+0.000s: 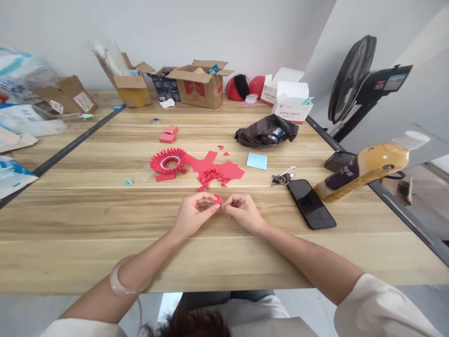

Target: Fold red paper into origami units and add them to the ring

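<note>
Tabletop: pale wood-grain table (pixel 105 220) set before a white wall (pixel 192 28), with red paper work spread across the middle.
Red paper piece (pixel 218 199): held between both hands on the near side of the table, just short of the heap; small and partly covered by fingertips, so exact shape impossible to tell.
Left hand (pixel 191 214): thumb and fingers clamped on the piece's left side.
Right hand (pixel 243 213): thumb and forefinger pinched together at its right, lower edge, other fingers curled in.
Step in hand: apparently the folding or creasing of one small unit.
Next move: judged to call for a steady left grip and fine pressure from the right fingertips, edges lined up before pressing.
Heap: folded red pieces (pixel 210 176) piled just beyond the fingers, close to flat red paper (pixel 234 170).
Ring: spiky red ring (pixel 157 163), pale blue inside, lying left of the heap; two red blocks (pixel 167 138) behind, blue folded piece (pixel 128 181) farther left.
Right side: light-blue note pad (pixel 257 161), keys (pixel 280 179), black phone (pixel 311 204) and bottle (pixel 365 168).
Back edge: black bag (pixel 263 131), sticky-note boxes (pixel 293 105), open cardboard box (pixel 201 91); fan (pixel 352 77) at far right.
In the way: nothing between hands and piece; heap near enough to be brushed and scattered; phone and keys well apart.
</note>
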### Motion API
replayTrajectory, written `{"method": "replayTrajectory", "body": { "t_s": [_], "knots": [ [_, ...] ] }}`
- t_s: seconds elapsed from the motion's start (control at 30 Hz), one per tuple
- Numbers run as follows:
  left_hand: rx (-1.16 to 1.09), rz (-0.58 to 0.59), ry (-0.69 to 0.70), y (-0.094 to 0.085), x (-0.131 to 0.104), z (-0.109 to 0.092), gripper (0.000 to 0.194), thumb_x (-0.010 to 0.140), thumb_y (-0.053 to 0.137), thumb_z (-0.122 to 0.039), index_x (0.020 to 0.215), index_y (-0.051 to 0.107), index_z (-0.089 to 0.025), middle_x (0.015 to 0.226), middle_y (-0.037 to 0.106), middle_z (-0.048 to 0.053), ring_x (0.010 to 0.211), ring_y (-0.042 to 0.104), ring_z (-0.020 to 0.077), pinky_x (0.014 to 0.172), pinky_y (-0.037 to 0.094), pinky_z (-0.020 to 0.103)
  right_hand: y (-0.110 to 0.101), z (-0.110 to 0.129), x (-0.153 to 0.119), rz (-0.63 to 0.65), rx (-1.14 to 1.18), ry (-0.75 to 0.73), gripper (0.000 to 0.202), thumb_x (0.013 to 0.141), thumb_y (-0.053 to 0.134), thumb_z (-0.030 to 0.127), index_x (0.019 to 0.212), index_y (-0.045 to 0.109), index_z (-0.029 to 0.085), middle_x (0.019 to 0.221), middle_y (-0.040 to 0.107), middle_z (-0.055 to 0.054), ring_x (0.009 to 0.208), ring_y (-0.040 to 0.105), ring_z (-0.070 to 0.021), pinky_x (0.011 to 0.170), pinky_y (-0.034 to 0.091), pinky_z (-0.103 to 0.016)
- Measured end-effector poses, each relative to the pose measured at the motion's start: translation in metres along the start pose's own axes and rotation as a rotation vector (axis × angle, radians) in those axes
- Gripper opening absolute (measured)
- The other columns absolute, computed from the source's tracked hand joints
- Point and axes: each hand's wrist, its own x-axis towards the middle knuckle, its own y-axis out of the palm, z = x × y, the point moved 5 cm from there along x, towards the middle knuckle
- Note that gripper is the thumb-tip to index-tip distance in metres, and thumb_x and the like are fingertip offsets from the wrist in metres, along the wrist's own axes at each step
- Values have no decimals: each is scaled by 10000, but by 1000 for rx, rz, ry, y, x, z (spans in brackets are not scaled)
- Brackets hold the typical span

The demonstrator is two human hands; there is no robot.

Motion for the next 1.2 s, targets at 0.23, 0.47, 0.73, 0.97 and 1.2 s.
{"method": "replayTrajectory", "body": {
  "t_s": [0.23,0.47,0.73,0.97,1.2],
  "knots": [
    [72,36,59,0,0,-4,149,694,664,-259,743,591,-139,722,654,35,666,626,139,631,503,234,-5,5,1,13,9,0,227,742,604,367,675,605,150,586,574,7,512,487,-86,508,377,-213],
    [261,106,117,3,-3,-1,126,719,647,-261,761,600,-152,711,667,27,648,622,132,602,485,214,-2,8,1,5,50,-42,174,712,641,329,718,651,155,695,671,-39,646,609,-151,650,469,-273],
    [243,78,118,6,-5,0,169,727,631,-273,834,633,-142,744,710,59,673,662,169,628,519,244,-4,8,-4,-176,-172,-156,141,719,623,288,656,626,162,634,637,-52,577,565,-156,531,441,-267],
    [284,-35,184,2,-8,4,142,726,619,-268,806,644,-153,756,715,61,694,676,187,629,541,259,6,24,-18,-173,-508,-471,162,813,519,253,745,658,207,776,625,-79,722,562,-177,659,464,-305],
    [192,-10,162,1,-4,1,166,703,658,-261,811,645,-136,800,716,79,736,679,192,698,547,282,0,12,-3,-53,-98,-166,127,736,624,296,748,666,178,769,664,-66,711,603,-173,674,477,-305]
  ]
}}
